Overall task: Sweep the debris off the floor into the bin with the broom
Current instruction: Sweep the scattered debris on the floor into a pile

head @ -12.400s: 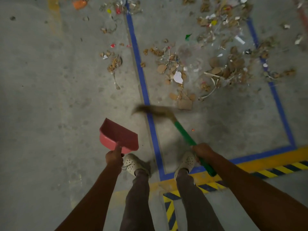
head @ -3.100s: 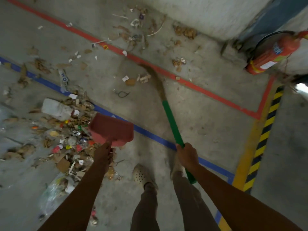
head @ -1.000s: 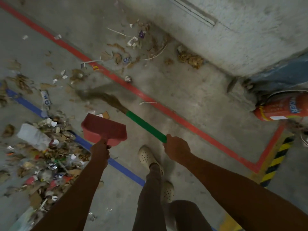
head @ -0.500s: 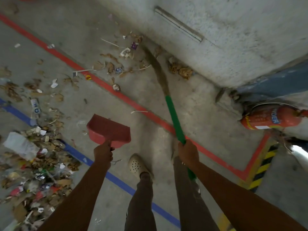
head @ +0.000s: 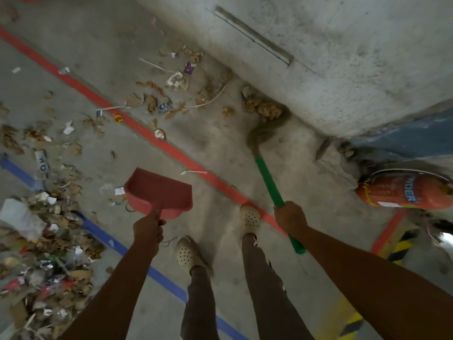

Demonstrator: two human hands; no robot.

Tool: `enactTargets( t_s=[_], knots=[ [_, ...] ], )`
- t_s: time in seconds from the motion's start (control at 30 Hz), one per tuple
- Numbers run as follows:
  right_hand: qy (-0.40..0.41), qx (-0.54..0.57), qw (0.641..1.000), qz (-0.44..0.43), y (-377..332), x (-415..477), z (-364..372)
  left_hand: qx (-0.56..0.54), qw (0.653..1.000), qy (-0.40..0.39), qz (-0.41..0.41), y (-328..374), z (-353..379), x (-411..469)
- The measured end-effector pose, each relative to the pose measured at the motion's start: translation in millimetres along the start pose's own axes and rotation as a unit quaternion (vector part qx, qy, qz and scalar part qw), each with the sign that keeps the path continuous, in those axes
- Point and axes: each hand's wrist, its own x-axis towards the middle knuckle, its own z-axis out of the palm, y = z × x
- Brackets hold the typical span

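Observation:
My right hand [head: 290, 217] grips the green handle of the broom [head: 268, 180]. Its brown bristles [head: 266, 131] are blurred and lie on the floor at the foot of the concrete wall, beside a clump of dry leaves [head: 263, 109]. My left hand [head: 148, 229] holds the handle of a red dustpan [head: 159, 192], raised above the floor. Loose scraps [head: 176, 82] lie along the wall past the red floor line. A large heap of debris [head: 44, 241] lies at the left. No bin is in view.
A concrete wall [head: 343, 57] runs across the upper right. A red fire extinguisher [head: 407, 192] stands at the right by the wall. Red [head: 171, 150] and blue [head: 117, 244] floor lines cross diagonally. My two feet in pale clogs [head: 250, 219] stand between them.
The broom head has swung right along the wall's foot, from the scraps to the leaf clump. My right foot has stepped forward onto the red line. The dustpan stays held up.

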Motion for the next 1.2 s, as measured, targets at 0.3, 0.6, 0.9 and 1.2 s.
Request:
enactTargets(
  t_s=[0.3, 0.6, 0.9, 1.2],
  knots=[
    [-0.011, -0.18, 0.961, -0.208, 1, 17, -55, 0.0, 1.0, 0.015, -0.009, 1, 49, -19],
    [0.061, -0.07, 0.986, -0.138, 20, 54, -102, -0.026, 1.0, -0.005, 0.001, 25, 88, -29],
    [-0.008, 0.042, 0.998, -0.042, -71, 127, -97, -0.047, 0.999, -0.022, 0.014, 47, 87, -11],
    [-0.062, -0.165, 0.954, -0.243, -95, 77, -77, -0.059, 0.997, 0.053, -0.007, 39, 49, -10]
  ],
)
